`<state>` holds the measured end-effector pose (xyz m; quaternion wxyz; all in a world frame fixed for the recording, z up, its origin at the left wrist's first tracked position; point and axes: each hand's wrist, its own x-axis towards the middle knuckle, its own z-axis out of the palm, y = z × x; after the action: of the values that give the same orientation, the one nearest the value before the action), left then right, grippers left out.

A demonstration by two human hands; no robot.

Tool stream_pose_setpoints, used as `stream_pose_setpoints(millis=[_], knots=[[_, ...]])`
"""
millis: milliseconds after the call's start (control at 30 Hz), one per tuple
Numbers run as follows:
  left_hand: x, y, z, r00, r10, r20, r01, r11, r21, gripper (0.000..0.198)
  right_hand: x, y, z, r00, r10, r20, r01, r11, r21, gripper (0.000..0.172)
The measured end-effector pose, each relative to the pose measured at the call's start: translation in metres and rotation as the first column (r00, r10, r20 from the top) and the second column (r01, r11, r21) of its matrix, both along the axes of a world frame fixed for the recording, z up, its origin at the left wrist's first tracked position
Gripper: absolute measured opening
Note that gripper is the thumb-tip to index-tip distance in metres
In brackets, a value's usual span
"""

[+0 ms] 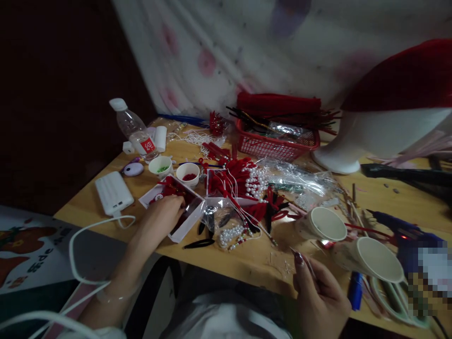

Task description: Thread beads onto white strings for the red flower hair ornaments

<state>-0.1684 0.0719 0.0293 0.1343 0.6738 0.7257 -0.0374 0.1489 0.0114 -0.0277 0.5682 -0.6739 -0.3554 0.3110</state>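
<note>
My left hand [168, 213] reaches over a shallow white box [187, 225] at the left of the table. Its fingers curl down among dark red pieces [173, 186] in the box, and their tips are hidden. At the front edge my right hand [319, 294] is closed in a pinch, thumb against forefinger. A thin sliver shows at its fingertips, too small to name. Loose pins [282, 263] lie on the wood near it. Between the hands are a second box of red tassels with white beads [256, 181] and a clear bag of pearl beads [231, 235].
Two paper cups [328, 225] and a blue glue gun [402, 230] stand right. Behind are a red basket [268, 147] and a white stand [384, 136] with a red cover. Bead cups [160, 165], a bottle [136, 129] and a cabled power bank [113, 193] are left.
</note>
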Motion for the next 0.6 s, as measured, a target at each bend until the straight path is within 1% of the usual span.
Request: stream_pose_setpoints(millis=[167,267,433,500,567,600], knots=[[0.0,0.001,-0.003,1.0,0.002,0.019,-0.003,0.999,0.032,0.025,0.005,-0.002,-0.004,0.999,0.041,0.006,-0.041,0.998,0.047,0.032],[-0.001,0.003,-0.004,0.999,-0.004,0.04,0.003,0.999,0.032,0.025,0.007,-0.003,-0.003,0.999,0.05,-0.006,-0.049,0.998,0.049,0.032],[-0.001,0.002,0.002,0.996,-0.024,0.085,0.021,0.999,0.038,0.019,0.008,-0.003,0.001,0.998,0.065,-0.012,-0.064,0.995,0.079,0.03],[-0.004,-0.002,0.008,0.986,0.021,0.163,-0.037,0.995,0.096,0.015,0.006,-0.004,0.004,0.998,0.057,-0.02,-0.054,0.993,0.109,0.029],[-0.009,-0.007,0.014,0.952,0.107,0.286,-0.166,0.967,0.194,0.009,0.003,-0.003,0.009,0.998,0.056,-0.01,-0.054,0.988,0.143,0.026],[-0.011,-0.011,0.018,0.924,0.136,0.357,-0.224,0.95,0.219,0.008,0.001,-0.003,0.012,0.998,0.062,0.0,-0.061,0.986,0.156,0.025]])
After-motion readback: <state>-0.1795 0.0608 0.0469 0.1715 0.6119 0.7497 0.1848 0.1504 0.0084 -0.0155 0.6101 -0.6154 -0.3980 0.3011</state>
